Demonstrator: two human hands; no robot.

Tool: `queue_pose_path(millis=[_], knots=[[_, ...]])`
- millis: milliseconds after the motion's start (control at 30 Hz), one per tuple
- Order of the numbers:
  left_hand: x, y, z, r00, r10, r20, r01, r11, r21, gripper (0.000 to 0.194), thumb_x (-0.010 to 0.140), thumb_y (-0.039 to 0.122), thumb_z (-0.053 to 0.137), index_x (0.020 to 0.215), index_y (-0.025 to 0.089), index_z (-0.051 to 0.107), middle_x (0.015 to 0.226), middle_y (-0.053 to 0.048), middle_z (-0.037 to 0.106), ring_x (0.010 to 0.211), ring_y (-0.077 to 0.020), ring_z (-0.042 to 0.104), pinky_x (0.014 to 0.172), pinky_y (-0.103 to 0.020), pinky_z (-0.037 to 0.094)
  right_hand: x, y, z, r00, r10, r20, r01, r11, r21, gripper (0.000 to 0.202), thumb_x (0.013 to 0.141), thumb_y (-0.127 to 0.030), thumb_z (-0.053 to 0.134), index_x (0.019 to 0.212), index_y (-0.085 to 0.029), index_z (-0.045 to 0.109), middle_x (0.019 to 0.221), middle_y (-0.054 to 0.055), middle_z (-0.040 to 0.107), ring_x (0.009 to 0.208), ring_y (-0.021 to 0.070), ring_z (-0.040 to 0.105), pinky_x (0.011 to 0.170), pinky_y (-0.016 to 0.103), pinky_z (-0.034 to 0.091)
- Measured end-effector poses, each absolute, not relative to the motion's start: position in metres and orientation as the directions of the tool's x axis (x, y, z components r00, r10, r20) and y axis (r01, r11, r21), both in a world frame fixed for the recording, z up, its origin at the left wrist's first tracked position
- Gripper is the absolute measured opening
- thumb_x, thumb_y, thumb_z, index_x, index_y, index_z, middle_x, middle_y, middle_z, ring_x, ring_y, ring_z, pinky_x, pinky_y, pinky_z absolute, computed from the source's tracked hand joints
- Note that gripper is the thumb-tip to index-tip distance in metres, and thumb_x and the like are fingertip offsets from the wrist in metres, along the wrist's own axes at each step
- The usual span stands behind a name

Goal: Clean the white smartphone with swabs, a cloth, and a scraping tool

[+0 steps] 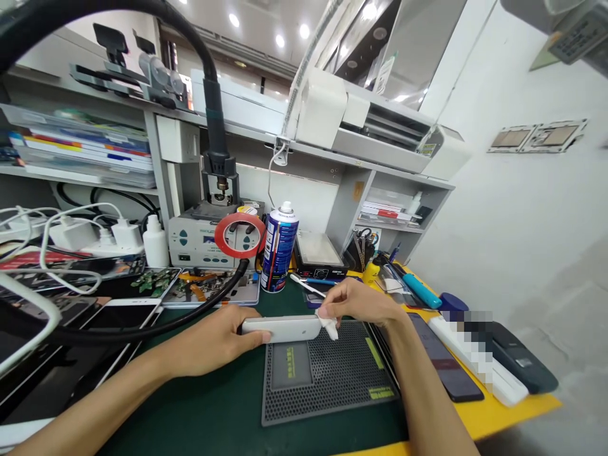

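Observation:
In my left hand [228,339] I grip one end of a slim white phone [289,329], with the thumb on its near face and the fingers around the far side. It is tilted, so its back shows strongly foreshortened. My right hand [354,304] pinches a crumpled white tissue [329,324] against the phone's other end. Both hands are raised over a grey honeycomb work mat [332,380] with yellow-green markings. Behind the right fingers a thin white stick [306,285] shows; whether the hand touches it, I cannot tell.
Behind the mat stand a spray can [280,247], a rework station [204,237] with a red tape roll [240,235], and a small hot plate [319,253]. A thick black hose [199,316] curves across the left. Several phones [446,361] lie at both sides.

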State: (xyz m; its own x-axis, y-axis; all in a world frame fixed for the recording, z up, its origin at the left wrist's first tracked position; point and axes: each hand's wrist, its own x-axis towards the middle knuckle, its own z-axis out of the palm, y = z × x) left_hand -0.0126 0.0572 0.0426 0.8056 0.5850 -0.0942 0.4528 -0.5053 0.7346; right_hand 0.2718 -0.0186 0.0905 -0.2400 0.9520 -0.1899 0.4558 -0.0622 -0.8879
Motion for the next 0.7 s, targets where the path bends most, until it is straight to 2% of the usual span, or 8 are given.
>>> queue_pose_path(millis=[200, 400, 533, 600, 700], knots=[[-0.012, 0.059, 0.043, 0.827, 0.561, -0.043, 0.413, -0.552, 0.724, 0.047, 0.088, 0.059, 0.045, 0.081, 0.016, 0.06, 0.069, 0.001, 0.045, 0.061, -0.0127, 0.041, 0.053, -0.023, 0.027, 0.272, -0.02, 0.091, -0.258, 0.95, -0.177, 0.424, -0.053, -0.904, 0.034, 0.069, -0.046, 0.076, 0.077, -0.013, 0.076, 0.072, 0.004, 0.069, 0.065, 0.0139, 0.059, 0.067, 0.03, 0.052], [-0.013, 0.056, 0.049, 0.835, 0.549, 0.028, 0.39, -0.628, 0.674, 0.045, 0.085, 0.057, 0.05, 0.073, 0.014, 0.059, 0.061, 0.001, 0.043, 0.055, -0.0114, 0.039, 0.049, -0.022, 0.025, 0.27, -0.022, 0.093, -0.293, 0.939, -0.179, 0.51, -0.005, -0.86, 0.037, 0.072, -0.05, 0.072, 0.074, -0.013, 0.072, 0.067, 0.005, 0.069, 0.064, 0.0146, 0.061, 0.065, 0.026, 0.048], [-0.014, 0.054, 0.047, 0.833, 0.544, 0.098, 0.329, -0.63, 0.703, 0.042, 0.08, 0.052, 0.058, 0.068, 0.013, 0.06, 0.062, 0.0, 0.047, 0.057, -0.0113, 0.042, 0.051, -0.022, 0.029, 0.27, -0.02, 0.088, -0.266, 0.94, -0.214, 0.517, -0.049, -0.855, 0.036, 0.071, -0.049, 0.075, 0.078, -0.014, 0.072, 0.072, 0.005, 0.068, 0.066, 0.0149, 0.061, 0.064, 0.025, 0.049], [-0.014, 0.055, 0.044, 0.832, 0.544, 0.109, 0.305, -0.613, 0.729, 0.038, 0.079, 0.05, 0.061, 0.074, 0.012, 0.064, 0.067, -0.001, 0.053, 0.06, -0.0118, 0.046, 0.054, -0.022, 0.032, 0.27, -0.018, 0.086, -0.242, 0.942, -0.233, 0.505, -0.083, -0.859, 0.036, 0.069, -0.049, 0.077, 0.078, -0.015, 0.072, 0.073, 0.006, 0.068, 0.067, 0.0152, 0.061, 0.063, 0.025, 0.049], [-0.012, 0.054, 0.039, 0.794, 0.604, 0.071, 0.341, -0.538, 0.771, 0.043, 0.076, 0.053, 0.064, 0.082, 0.011, 0.069, 0.078, -0.004, 0.061, 0.068, -0.0148, 0.053, 0.058, -0.023, 0.037, 0.272, -0.017, 0.083, -0.214, 0.943, -0.254, 0.494, -0.12, -0.861, 0.037, 0.067, -0.049, 0.079, 0.083, -0.015, 0.073, 0.074, 0.006, 0.067, 0.068, 0.0158, 0.062, 0.064, 0.026, 0.051]])
